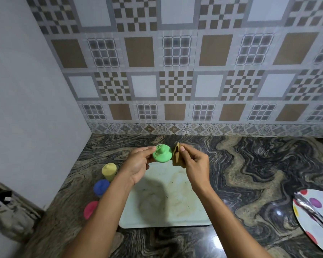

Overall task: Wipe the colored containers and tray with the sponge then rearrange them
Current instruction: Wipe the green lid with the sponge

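Note:
My left hand (138,162) grips a green container (162,154) raised above the tray, its knobbed lid facing me and speckled with dark dirt. My right hand (193,163) pinches a folded brown sponge (177,155) right beside the green container's right edge. Below them lies a pale tray (183,207) with brownish stains and dark specks. A yellow container (109,171), a blue container (101,187) and a pink container (90,209) stand in a row on the counter left of the tray; my left forearm partly covers the pink one.
A marbled dark stone counter (250,174) runs to a tiled back wall. A plain wall closes the left side. At the right edge lies a polka-dot plate (309,216) with metal tongs (313,211) on it.

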